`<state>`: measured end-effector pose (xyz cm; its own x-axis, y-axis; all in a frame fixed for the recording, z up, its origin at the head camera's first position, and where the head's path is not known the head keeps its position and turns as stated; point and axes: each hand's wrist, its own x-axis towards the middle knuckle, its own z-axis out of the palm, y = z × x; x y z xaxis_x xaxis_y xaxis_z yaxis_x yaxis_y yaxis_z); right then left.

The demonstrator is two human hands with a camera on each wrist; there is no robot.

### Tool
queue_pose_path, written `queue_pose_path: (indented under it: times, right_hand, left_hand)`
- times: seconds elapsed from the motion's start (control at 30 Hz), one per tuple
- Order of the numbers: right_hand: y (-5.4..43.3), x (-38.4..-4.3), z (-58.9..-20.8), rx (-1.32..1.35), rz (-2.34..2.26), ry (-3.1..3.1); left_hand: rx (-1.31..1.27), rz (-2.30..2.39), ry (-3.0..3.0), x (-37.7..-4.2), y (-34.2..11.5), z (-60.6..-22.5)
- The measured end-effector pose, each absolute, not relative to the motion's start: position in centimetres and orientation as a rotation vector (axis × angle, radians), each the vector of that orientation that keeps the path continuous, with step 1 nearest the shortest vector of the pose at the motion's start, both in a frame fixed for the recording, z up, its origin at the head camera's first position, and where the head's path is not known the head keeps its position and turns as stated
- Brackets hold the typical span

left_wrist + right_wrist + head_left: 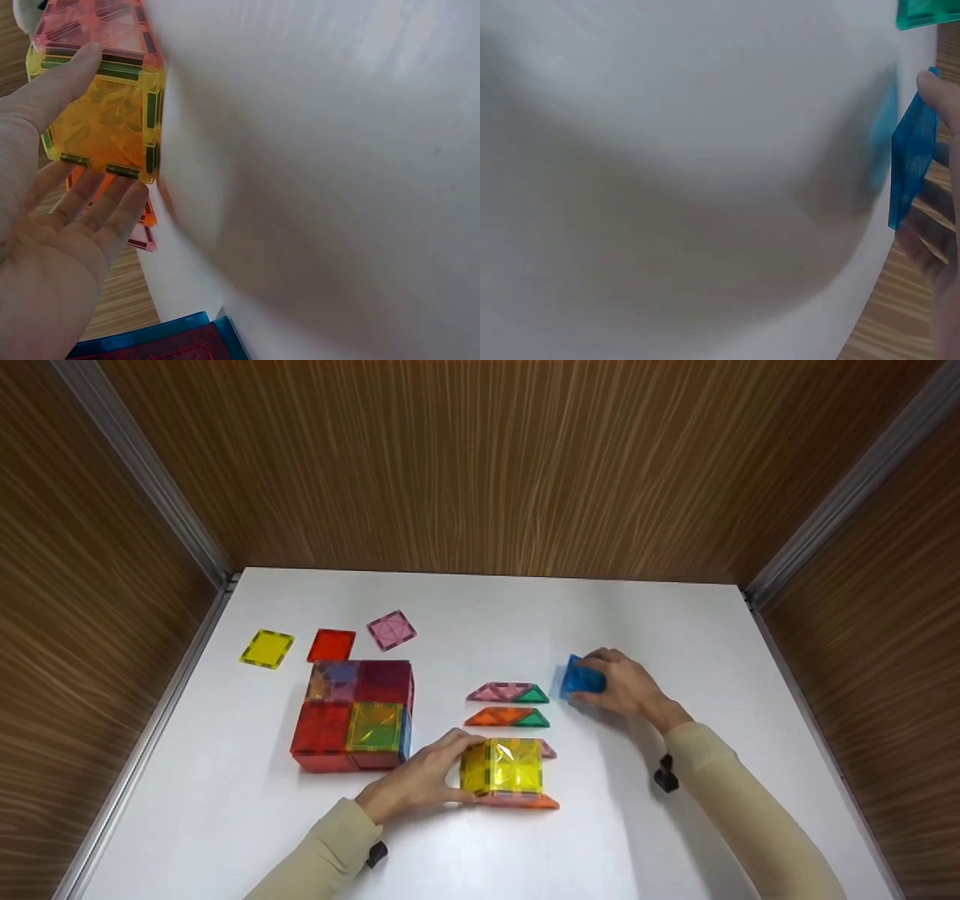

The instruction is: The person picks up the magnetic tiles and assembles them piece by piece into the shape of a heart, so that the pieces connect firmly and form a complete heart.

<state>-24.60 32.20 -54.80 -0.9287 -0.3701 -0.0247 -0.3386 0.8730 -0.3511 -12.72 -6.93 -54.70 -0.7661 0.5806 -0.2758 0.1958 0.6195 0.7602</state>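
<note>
My left hand (416, 781) grips the left end of a small box of yellow magnetic tiles (517, 765). In the left wrist view, the thumb lies along one edge of the box (101, 124) and the fingertips are at the opposite edge. Pink and orange pieces show along the box's sides. To the right and farther back, my right hand (628, 687) pinches blue magnetic tiles (581, 679). The right wrist view has the blue piece (912, 161) tilted on edge between thumb and fingers, over its bluish shadow on the white table.
Left of centre stands a larger block of mostly red tiles (322, 729). Behind it lie a yellow tile (268, 649), a red tile (331, 645) and a pink tile (391, 630). Between the hands are a pink-and-green strip (506, 692) and an orange-and-green strip (504, 717). Wood-grain panels (480, 472) enclose the table.
</note>
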Motion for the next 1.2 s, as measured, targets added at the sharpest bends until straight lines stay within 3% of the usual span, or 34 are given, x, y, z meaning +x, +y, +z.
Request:
queue_pose_path:
  times: [0.33,0.5,0.73,1.2]
  right_hand:
    - [32.5,-16.8,-54.0,-0.558,-0.927,2.925]
    - [31.4,-13.8,-54.1,-0.725,-1.021,2.895]
    - [29.1,-12.1,-55.2,-0.924,-1.047,2.826]
    - [27.4,-10.8,-56.9,-0.853,-1.099,2.746]
  left_hand:
    - [0.601,1.052,2.325,-12.5,-6.8,-54.6]
    - [0.627,1.041,2.325,-12.6,-6.9,-54.6]
    - [0.681,1.002,2.357,-12.8,-7.0,-54.7]
    - [0.735,1.024,2.362,-12.9,-7.3,-54.8]
